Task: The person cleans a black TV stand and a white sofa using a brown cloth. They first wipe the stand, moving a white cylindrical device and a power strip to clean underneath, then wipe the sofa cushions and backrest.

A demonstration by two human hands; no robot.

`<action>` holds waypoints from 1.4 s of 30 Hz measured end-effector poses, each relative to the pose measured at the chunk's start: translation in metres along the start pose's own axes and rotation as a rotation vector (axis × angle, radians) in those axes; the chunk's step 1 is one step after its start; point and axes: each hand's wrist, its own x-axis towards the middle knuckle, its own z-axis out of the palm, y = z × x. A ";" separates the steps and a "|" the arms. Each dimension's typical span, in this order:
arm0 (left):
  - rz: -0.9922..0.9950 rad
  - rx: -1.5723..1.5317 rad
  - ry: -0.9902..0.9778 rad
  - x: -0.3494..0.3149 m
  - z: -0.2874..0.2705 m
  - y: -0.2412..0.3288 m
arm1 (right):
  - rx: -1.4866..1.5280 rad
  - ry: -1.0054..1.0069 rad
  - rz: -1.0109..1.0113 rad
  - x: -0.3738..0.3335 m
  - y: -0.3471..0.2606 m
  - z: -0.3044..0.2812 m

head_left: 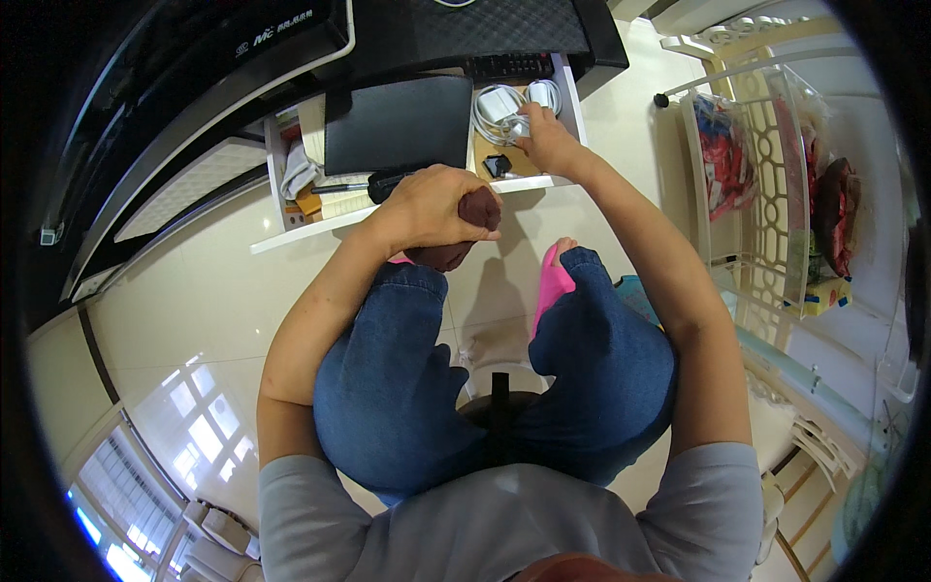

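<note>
- Holds brown cloth (480,207) bunched in the closed fingers of the left hand (427,206), poking out above and below the grip.
- Places that cloth at the near side of the open drawer (574,102), beside the front edge.
- Reaches with the right hand (551,145) over the drawer's right front corner, fingertips at white chargers (499,103) and looped cables (476,121), thumb and forefinger narrowly apart; cannot tell whether gripping or only touching.
- Shows chargers and cables near the right wall, with a black notebook (398,126) to the left, a remote (514,65) behind, and a small black object (497,166) toward the front.
- Leaves a gap between the hands above the front edge.
- Meets the black cabinet (485,29) at the back, bent knees (398,310) and tiled floor (495,291) nearer.
</note>
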 end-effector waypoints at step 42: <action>-0.215 -0.128 0.295 0.000 -0.029 -0.003 | -0.552 -0.151 -0.074 -0.003 -0.009 -0.017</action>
